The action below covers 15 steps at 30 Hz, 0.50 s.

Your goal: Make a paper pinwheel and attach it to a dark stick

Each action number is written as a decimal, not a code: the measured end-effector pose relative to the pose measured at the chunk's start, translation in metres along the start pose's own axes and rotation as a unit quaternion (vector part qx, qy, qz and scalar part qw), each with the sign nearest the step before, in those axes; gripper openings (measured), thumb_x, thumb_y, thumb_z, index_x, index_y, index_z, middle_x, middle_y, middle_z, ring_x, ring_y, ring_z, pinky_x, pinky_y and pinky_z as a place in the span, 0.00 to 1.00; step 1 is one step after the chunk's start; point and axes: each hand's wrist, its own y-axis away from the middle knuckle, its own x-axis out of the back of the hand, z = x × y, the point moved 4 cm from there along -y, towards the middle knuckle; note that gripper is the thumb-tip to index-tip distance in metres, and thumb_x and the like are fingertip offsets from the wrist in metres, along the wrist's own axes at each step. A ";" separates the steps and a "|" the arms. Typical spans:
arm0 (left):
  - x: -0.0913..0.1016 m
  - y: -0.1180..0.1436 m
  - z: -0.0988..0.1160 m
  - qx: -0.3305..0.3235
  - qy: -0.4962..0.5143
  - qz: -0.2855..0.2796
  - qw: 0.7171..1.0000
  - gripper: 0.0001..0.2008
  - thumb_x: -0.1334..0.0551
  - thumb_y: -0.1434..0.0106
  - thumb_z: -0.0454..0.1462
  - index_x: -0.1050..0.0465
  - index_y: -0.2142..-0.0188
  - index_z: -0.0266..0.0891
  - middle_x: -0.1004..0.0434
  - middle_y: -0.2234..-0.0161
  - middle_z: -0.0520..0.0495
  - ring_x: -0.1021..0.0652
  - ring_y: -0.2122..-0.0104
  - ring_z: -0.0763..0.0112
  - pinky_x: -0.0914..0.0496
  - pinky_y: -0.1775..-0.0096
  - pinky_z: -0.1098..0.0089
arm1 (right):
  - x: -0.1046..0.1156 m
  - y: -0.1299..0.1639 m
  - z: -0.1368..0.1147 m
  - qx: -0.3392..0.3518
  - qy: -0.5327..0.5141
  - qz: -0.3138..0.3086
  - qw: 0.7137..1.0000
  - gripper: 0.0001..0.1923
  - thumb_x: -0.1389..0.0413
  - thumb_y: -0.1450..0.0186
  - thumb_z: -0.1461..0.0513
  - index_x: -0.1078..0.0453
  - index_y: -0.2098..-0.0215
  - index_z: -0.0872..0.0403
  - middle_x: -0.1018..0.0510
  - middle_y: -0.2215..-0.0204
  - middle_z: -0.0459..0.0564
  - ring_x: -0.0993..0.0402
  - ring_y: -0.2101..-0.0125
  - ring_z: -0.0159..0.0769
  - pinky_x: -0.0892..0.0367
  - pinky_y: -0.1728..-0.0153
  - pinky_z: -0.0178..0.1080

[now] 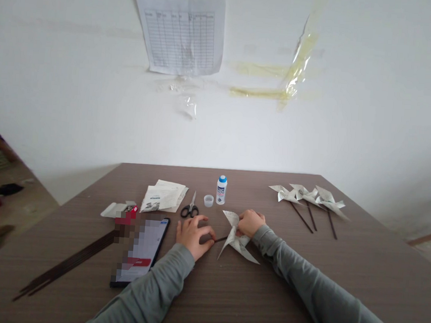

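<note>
A folded paper pinwheel [236,243] with printed text stands on the table between my hands. My right hand [251,223] has its fingers closed on the pinwheel's upper right side; the fingertips are partly hidden by the paper. From the pinwheel a thin dark stick [221,239] runs left to my left hand [196,237], where thumb and forefinger pinch its end while the other fingers are bent and spread. Behind the hands are a white glue bottle [221,192] with a blue top, a small clear cap [208,201] and black-handled scissors [190,209].
Three paper pinwheels on sticks [331,201] lie at the back right. To the left are several paper sheets [164,196], a small red and white box [125,214], a bundle of dark sticks [77,255] and a phone [145,250]. A white wall [217,137] rises behind the table.
</note>
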 end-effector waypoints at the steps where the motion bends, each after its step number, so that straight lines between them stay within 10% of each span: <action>1: -0.001 -0.001 -0.001 -0.002 0.000 0.002 1.000 0.13 0.24 0.22 0.39 0.02 0.43 0.60 0.22 0.13 0.50 0.29 0.12 0.33 0.43 0.10 0.23 | 0.000 0.000 0.000 0.000 -0.002 0.001 1.000 0.11 0.23 0.38 0.66 0.05 0.64 0.41 0.03 0.55 0.49 0.10 0.34 0.62 0.25 0.27 0.53; 15: -0.035 -0.023 -0.022 -0.021 -0.001 0.046 0.999 0.11 0.21 0.27 0.40 0.02 0.49 0.61 0.19 0.15 0.52 0.28 0.14 0.29 0.42 0.12 0.17 | -0.007 -0.008 -0.001 0.019 -0.019 0.006 1.000 0.08 0.22 0.40 0.66 0.09 0.67 0.44 0.05 0.57 0.52 0.13 0.34 0.67 0.27 0.28 0.58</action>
